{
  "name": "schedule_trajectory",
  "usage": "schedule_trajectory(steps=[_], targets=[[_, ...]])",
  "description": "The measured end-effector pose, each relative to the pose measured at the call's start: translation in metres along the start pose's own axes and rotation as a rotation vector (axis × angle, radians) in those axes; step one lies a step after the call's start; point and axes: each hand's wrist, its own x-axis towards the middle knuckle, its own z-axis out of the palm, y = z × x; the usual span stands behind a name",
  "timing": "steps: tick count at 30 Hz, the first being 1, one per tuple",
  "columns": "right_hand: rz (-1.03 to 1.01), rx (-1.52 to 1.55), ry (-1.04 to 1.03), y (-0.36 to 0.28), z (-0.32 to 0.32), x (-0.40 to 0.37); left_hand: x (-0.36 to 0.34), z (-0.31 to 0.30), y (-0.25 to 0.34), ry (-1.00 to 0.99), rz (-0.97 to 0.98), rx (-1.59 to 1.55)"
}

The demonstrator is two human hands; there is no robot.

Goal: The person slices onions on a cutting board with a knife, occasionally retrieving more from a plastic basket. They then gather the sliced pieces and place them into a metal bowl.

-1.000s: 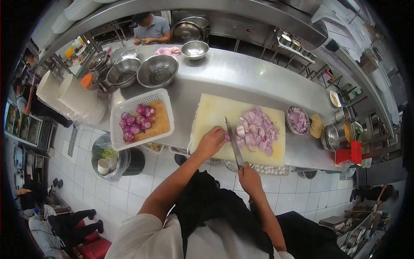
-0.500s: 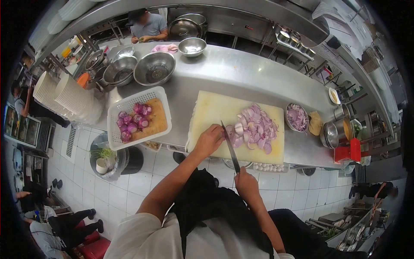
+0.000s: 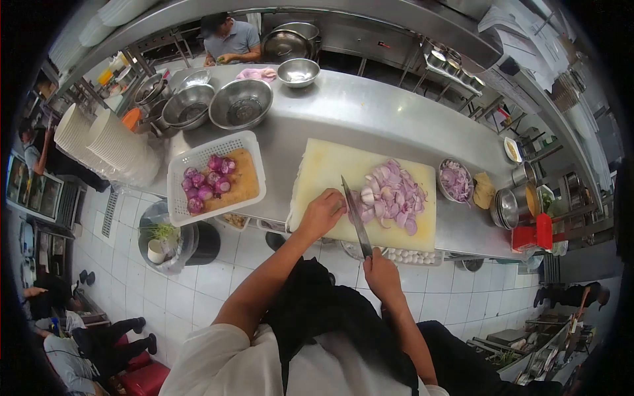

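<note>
A kitchen knife (image 3: pixel 357 220) lies across the cutting board (image 3: pixel 317 158), its handle wrapped by my right hand (image 3: pixel 383 272) at the board's front edge. On the left of the blade, my left hand (image 3: pixel 323 212) rests on the board with its fingers curled close to the steel. Whatever is under those fingers is hidden. Right of the blade spreads a heap of sliced red onion (image 3: pixel 395 195). A metal bowl (image 3: pixel 467 193) just beyond the board's right edge holds more cut onion (image 3: pixel 454 179).
Peeled red onions (image 3: pixel 212 175) sit in a white perforated basket (image 3: pixel 261 168) to the left. Metal bowls (image 3: pixel 241 104) stand behind it. Stacked white containers (image 3: pixel 115 142) are at far left, a red box (image 3: pixel 533 233) at right. Across the counter (image 3: pixel 370 99) is another person (image 3: pixel 231 43).
The knife has shifted slightly, its tip a little higher and its handle a little lower in the angle of view. My left hand has stayed nearly in place. The view has moved slightly.
</note>
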Motion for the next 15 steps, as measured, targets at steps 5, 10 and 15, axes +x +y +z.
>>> schedule_trajectory(steps=[5,10,15], targets=[[-0.008,0.019,-0.011,-0.001,-0.001,-0.011,-0.001,0.002,-0.003,0.020,0.011,0.014],[0.023,-0.007,-0.031,-0.004,-0.005,-0.014,0.000,0.003,-0.003,0.013,-0.004,0.035],[0.007,0.028,-0.022,-0.001,-0.002,-0.014,0.000,0.001,-0.001,0.004,0.006,0.032]])
